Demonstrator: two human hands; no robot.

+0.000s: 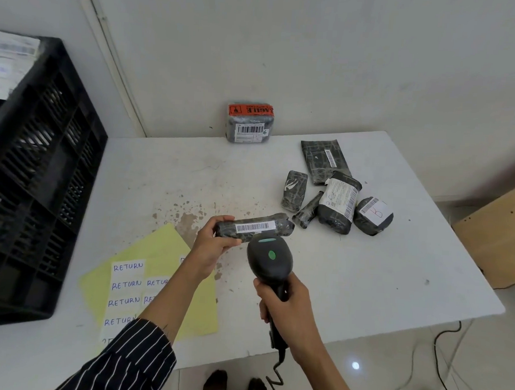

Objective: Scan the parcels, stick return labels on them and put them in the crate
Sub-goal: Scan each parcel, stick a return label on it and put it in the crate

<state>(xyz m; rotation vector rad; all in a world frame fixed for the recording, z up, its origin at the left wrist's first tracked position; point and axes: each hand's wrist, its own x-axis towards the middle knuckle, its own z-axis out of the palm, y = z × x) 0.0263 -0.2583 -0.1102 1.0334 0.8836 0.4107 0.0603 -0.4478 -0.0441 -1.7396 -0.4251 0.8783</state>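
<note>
Head view. Scanning step in hand, judging by the pose. Left grip [214,246] curled round one end of a long parcel [254,226], holding it just above the tabletop [350,276] with the barcode strip turned up. Right grip [285,308] clamped on the handle of a scanner [270,259], aimed at that barcode from just beside it, green light showing on top. Labelling and crating of this parcel apparently not yet done.

Needed next, probably: setting the scanner aside, peeling one return label [128,266] off the yellow sheet [162,246] under the left forearm, pressing it flat onto the wrinkled wrap, then reaching left to the crate [41,166].

Held parcel: a slim roll in glossy dark plastic film, creased, with a smooth white paper barcode. Scanner: hard matte black plastic, rounded head, coiled cord below. Crate: rigid black plastic, slotted lattice walls. More parcels [337,205] heaped loosely at the far right of the tabletop, soft and lumpy in the same dark wrap. One boxy parcel with orange tape [250,123] standing at the far edge against the wall.
</note>
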